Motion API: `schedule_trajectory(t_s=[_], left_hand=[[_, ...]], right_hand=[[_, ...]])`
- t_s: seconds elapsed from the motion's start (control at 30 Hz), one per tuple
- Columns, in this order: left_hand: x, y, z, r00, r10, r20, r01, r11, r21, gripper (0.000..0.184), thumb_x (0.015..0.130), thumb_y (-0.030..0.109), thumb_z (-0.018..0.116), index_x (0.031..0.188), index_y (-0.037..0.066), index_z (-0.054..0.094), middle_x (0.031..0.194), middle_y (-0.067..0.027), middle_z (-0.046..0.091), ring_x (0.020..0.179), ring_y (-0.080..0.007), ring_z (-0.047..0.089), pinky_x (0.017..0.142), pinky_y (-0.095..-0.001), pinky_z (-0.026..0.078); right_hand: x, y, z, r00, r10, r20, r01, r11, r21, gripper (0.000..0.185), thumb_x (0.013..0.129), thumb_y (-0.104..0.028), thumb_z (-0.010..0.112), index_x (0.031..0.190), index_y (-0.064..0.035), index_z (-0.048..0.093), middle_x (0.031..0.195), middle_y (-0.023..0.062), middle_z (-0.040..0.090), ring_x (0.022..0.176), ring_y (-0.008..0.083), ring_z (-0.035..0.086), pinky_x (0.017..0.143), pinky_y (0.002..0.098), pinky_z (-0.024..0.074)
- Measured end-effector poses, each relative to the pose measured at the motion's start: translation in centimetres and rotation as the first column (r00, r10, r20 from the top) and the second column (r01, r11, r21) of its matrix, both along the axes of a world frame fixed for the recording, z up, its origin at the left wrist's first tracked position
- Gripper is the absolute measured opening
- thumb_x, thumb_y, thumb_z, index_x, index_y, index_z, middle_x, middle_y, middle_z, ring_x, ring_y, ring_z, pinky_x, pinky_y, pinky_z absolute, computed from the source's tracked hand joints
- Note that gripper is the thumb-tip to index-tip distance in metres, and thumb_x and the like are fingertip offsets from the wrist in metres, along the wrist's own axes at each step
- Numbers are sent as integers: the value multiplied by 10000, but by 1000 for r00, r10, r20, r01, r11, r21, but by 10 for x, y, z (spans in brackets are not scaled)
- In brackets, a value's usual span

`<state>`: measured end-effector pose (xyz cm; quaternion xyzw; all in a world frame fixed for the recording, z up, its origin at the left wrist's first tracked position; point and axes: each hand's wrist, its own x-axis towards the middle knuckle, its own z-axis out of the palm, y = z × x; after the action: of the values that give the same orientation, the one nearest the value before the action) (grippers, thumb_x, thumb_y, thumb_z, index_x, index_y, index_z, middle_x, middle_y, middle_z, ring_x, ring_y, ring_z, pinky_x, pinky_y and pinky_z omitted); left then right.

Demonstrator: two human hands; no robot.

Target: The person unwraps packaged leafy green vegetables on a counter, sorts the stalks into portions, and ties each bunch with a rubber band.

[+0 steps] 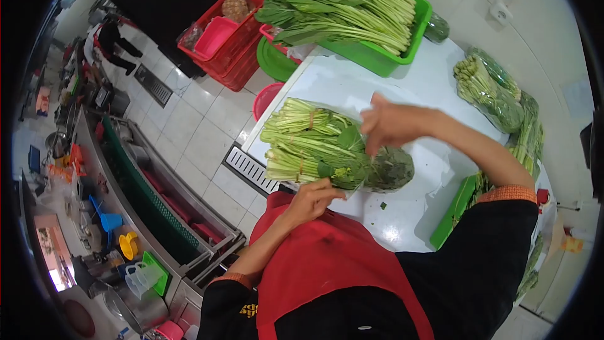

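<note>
Bundles of leafy greens [302, 141], pale stems to the left, lie in a clear plastic bag on the white table [434, 82]. At the bag's near edge my left hand [314, 200] is closed, its fingers bent against the plastic. My right hand [393, 123] is over the leafy end, smeared by motion, so its grip is unclear. Dark leaves [391, 169] in clear plastic lie just below that hand. Small leaf scraps [383, 205] are on the tabletop nearby.
A green crate [377, 63] heaped with long greens stands at the table's far side. Bagged vegetables [494, 91] line the right, near a green tray [450, 217]. Red baskets [229, 66] stand on the floor at left. Another person [113, 44] is far off.
</note>
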<state>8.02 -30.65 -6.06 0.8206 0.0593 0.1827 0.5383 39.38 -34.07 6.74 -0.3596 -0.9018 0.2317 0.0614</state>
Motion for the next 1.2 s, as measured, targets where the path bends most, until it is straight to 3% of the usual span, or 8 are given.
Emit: schedule_trajectory(t_s=[0.13,0.2,0.3,0.37,0.47,0.7,0.97,1.2], left_hand=[[-26,0,-4,982,-173,-79,180,979,95,204,824,-23,627,976,90,704,857,-83,566,784,-262,577,688,-348,486],[-18,2,11,963,-224,-151,250,951,181,129,871,18,615,969,78,674,934,-86,592,922,-269,579,812,-362,473],[6,-14,25,993,-113,20,100,940,327,100,920,72,602,1014,51,625,961,-91,591,958,-290,564,876,-398,436],[12,-19,15,974,-199,-111,200,980,-2,157,950,122,596,1073,28,570,974,-108,599,948,-317,568,894,-415,415],[20,-23,8,958,-177,-225,184,983,8,196,946,163,619,1075,32,552,969,-132,601,941,-315,573,874,-398,418],[26,-38,10,985,69,-160,-24,963,268,210,927,192,644,1042,53,538,880,-126,562,889,-322,615,828,-426,479],[20,-29,-1,892,-390,-229,433,595,677,394,821,125,608,1208,197,599,1195,-33,640,953,-224,674,776,-335,569],[25,-36,-18,762,-394,-514,648,458,609,411,895,119,544,1295,208,582,1232,-24,644,1014,-224,677,760,-325,591]], right_hand=[[67,-22,30,922,-348,172,365,928,-76,67,811,-201,757,876,-206,774,843,-56,558,986,186,482,908,419,285],[73,-39,20,863,-505,-37,506,862,36,45,866,-212,713,852,-177,736,1040,-5,597,1121,239,476,986,443,281],[21,-48,18,925,-352,-145,357,934,4,35,914,-162,648,895,-136,636,1160,16,612,1212,258,472,1020,479,281],[-6,-48,7,945,-265,-192,273,962,13,42,928,-159,629,907,-124,619,1136,14,622,1206,254,486,1013,478,284],[-8,-56,-12,949,-259,-180,261,965,-14,57,961,-169,585,946,-114,594,1054,13,629,1128,241,513,984,477,293],[-3,-67,-5,982,-172,79,160,977,140,239,930,-368,650,884,-150,565,805,6,484,818,225,473,817,426,338],[46,-72,-41,992,-126,9,119,959,257,267,838,-334,729,673,-189,579,784,-8,496,771,208,489,678,376,377],[131,-77,-71,893,-255,372,20,846,532,300,906,-346,632,705,-130,574,842,8,505,878,208,503,762,362,445]])
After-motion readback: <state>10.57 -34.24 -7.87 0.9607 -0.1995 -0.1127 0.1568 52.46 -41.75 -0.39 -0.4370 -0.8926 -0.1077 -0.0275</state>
